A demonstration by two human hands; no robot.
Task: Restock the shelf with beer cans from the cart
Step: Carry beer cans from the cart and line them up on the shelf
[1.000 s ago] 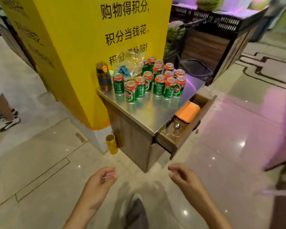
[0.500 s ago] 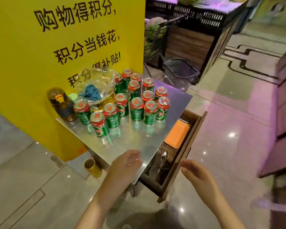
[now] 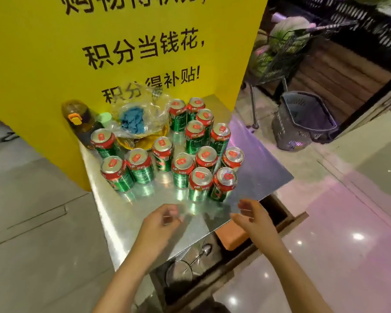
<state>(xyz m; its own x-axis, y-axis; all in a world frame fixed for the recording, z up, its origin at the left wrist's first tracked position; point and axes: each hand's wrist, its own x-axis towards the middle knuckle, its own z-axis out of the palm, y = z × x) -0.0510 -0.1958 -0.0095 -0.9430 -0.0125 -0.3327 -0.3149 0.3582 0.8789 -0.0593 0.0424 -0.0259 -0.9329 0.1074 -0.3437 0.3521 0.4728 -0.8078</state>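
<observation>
Several green beer cans with red tops (image 3: pixel 200 181) stand upright in a cluster on the steel top of a small cabinet (image 3: pixel 257 170). My left hand (image 3: pixel 163 222) hovers over the near part of the steel top, fingers loosely curled, holding nothing. My right hand (image 3: pixel 251 213) hovers at the near right edge, fingers relaxed and empty. Both hands are a short way in front of the two nearest cans (image 3: pixel 224 182), not touching them.
A yellow pillar with black lettering (image 3: pixel 122 53) stands behind the cabinet. A brown bottle (image 3: pixel 79 118) and a plastic bag with blue cloth (image 3: pixel 133 120) sit at the back. An open drawer (image 3: pixel 235 238) below holds an orange block and utensils. A grey basket (image 3: pixel 303 120) sits right.
I have walked up to the cabinet and the cans now fill the view. Both hands rose from low over the floor to just in front of the nearest cans.
</observation>
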